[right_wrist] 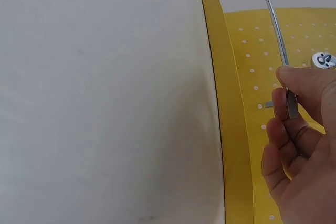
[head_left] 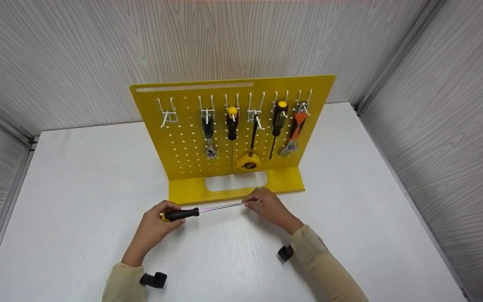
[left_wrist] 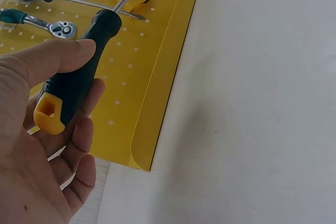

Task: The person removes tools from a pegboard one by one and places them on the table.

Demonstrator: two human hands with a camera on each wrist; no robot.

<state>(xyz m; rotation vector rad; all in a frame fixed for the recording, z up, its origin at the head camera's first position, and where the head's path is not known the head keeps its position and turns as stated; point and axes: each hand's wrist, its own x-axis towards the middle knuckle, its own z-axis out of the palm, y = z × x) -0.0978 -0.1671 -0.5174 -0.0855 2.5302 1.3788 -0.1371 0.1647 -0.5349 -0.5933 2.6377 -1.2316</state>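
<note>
A screwdriver [head_left: 192,212] is held over the white table [head_left: 78,188] just before the yellow pegboard [head_left: 187,161], its dark handle [left_wrist: 80,80] gripped by the left hand [head_left: 153,227], its shaft [right_wrist: 277,29] pinched near the flat tip [right_wrist: 292,110] by the right hand [head_left: 271,209], hands apart.

A yellow pegboard [head_left: 221,134] hung with hand tools [head_left: 280,119] suggests a workshop.

Flathead screwdriver [head_left: 195,212], dark handle, yellow end (hole through it), straight steel shaft, held sideways, handle in left hand [head_left: 154,224], shaft pinched near tip by right hand [head_left: 271,209]
</note>
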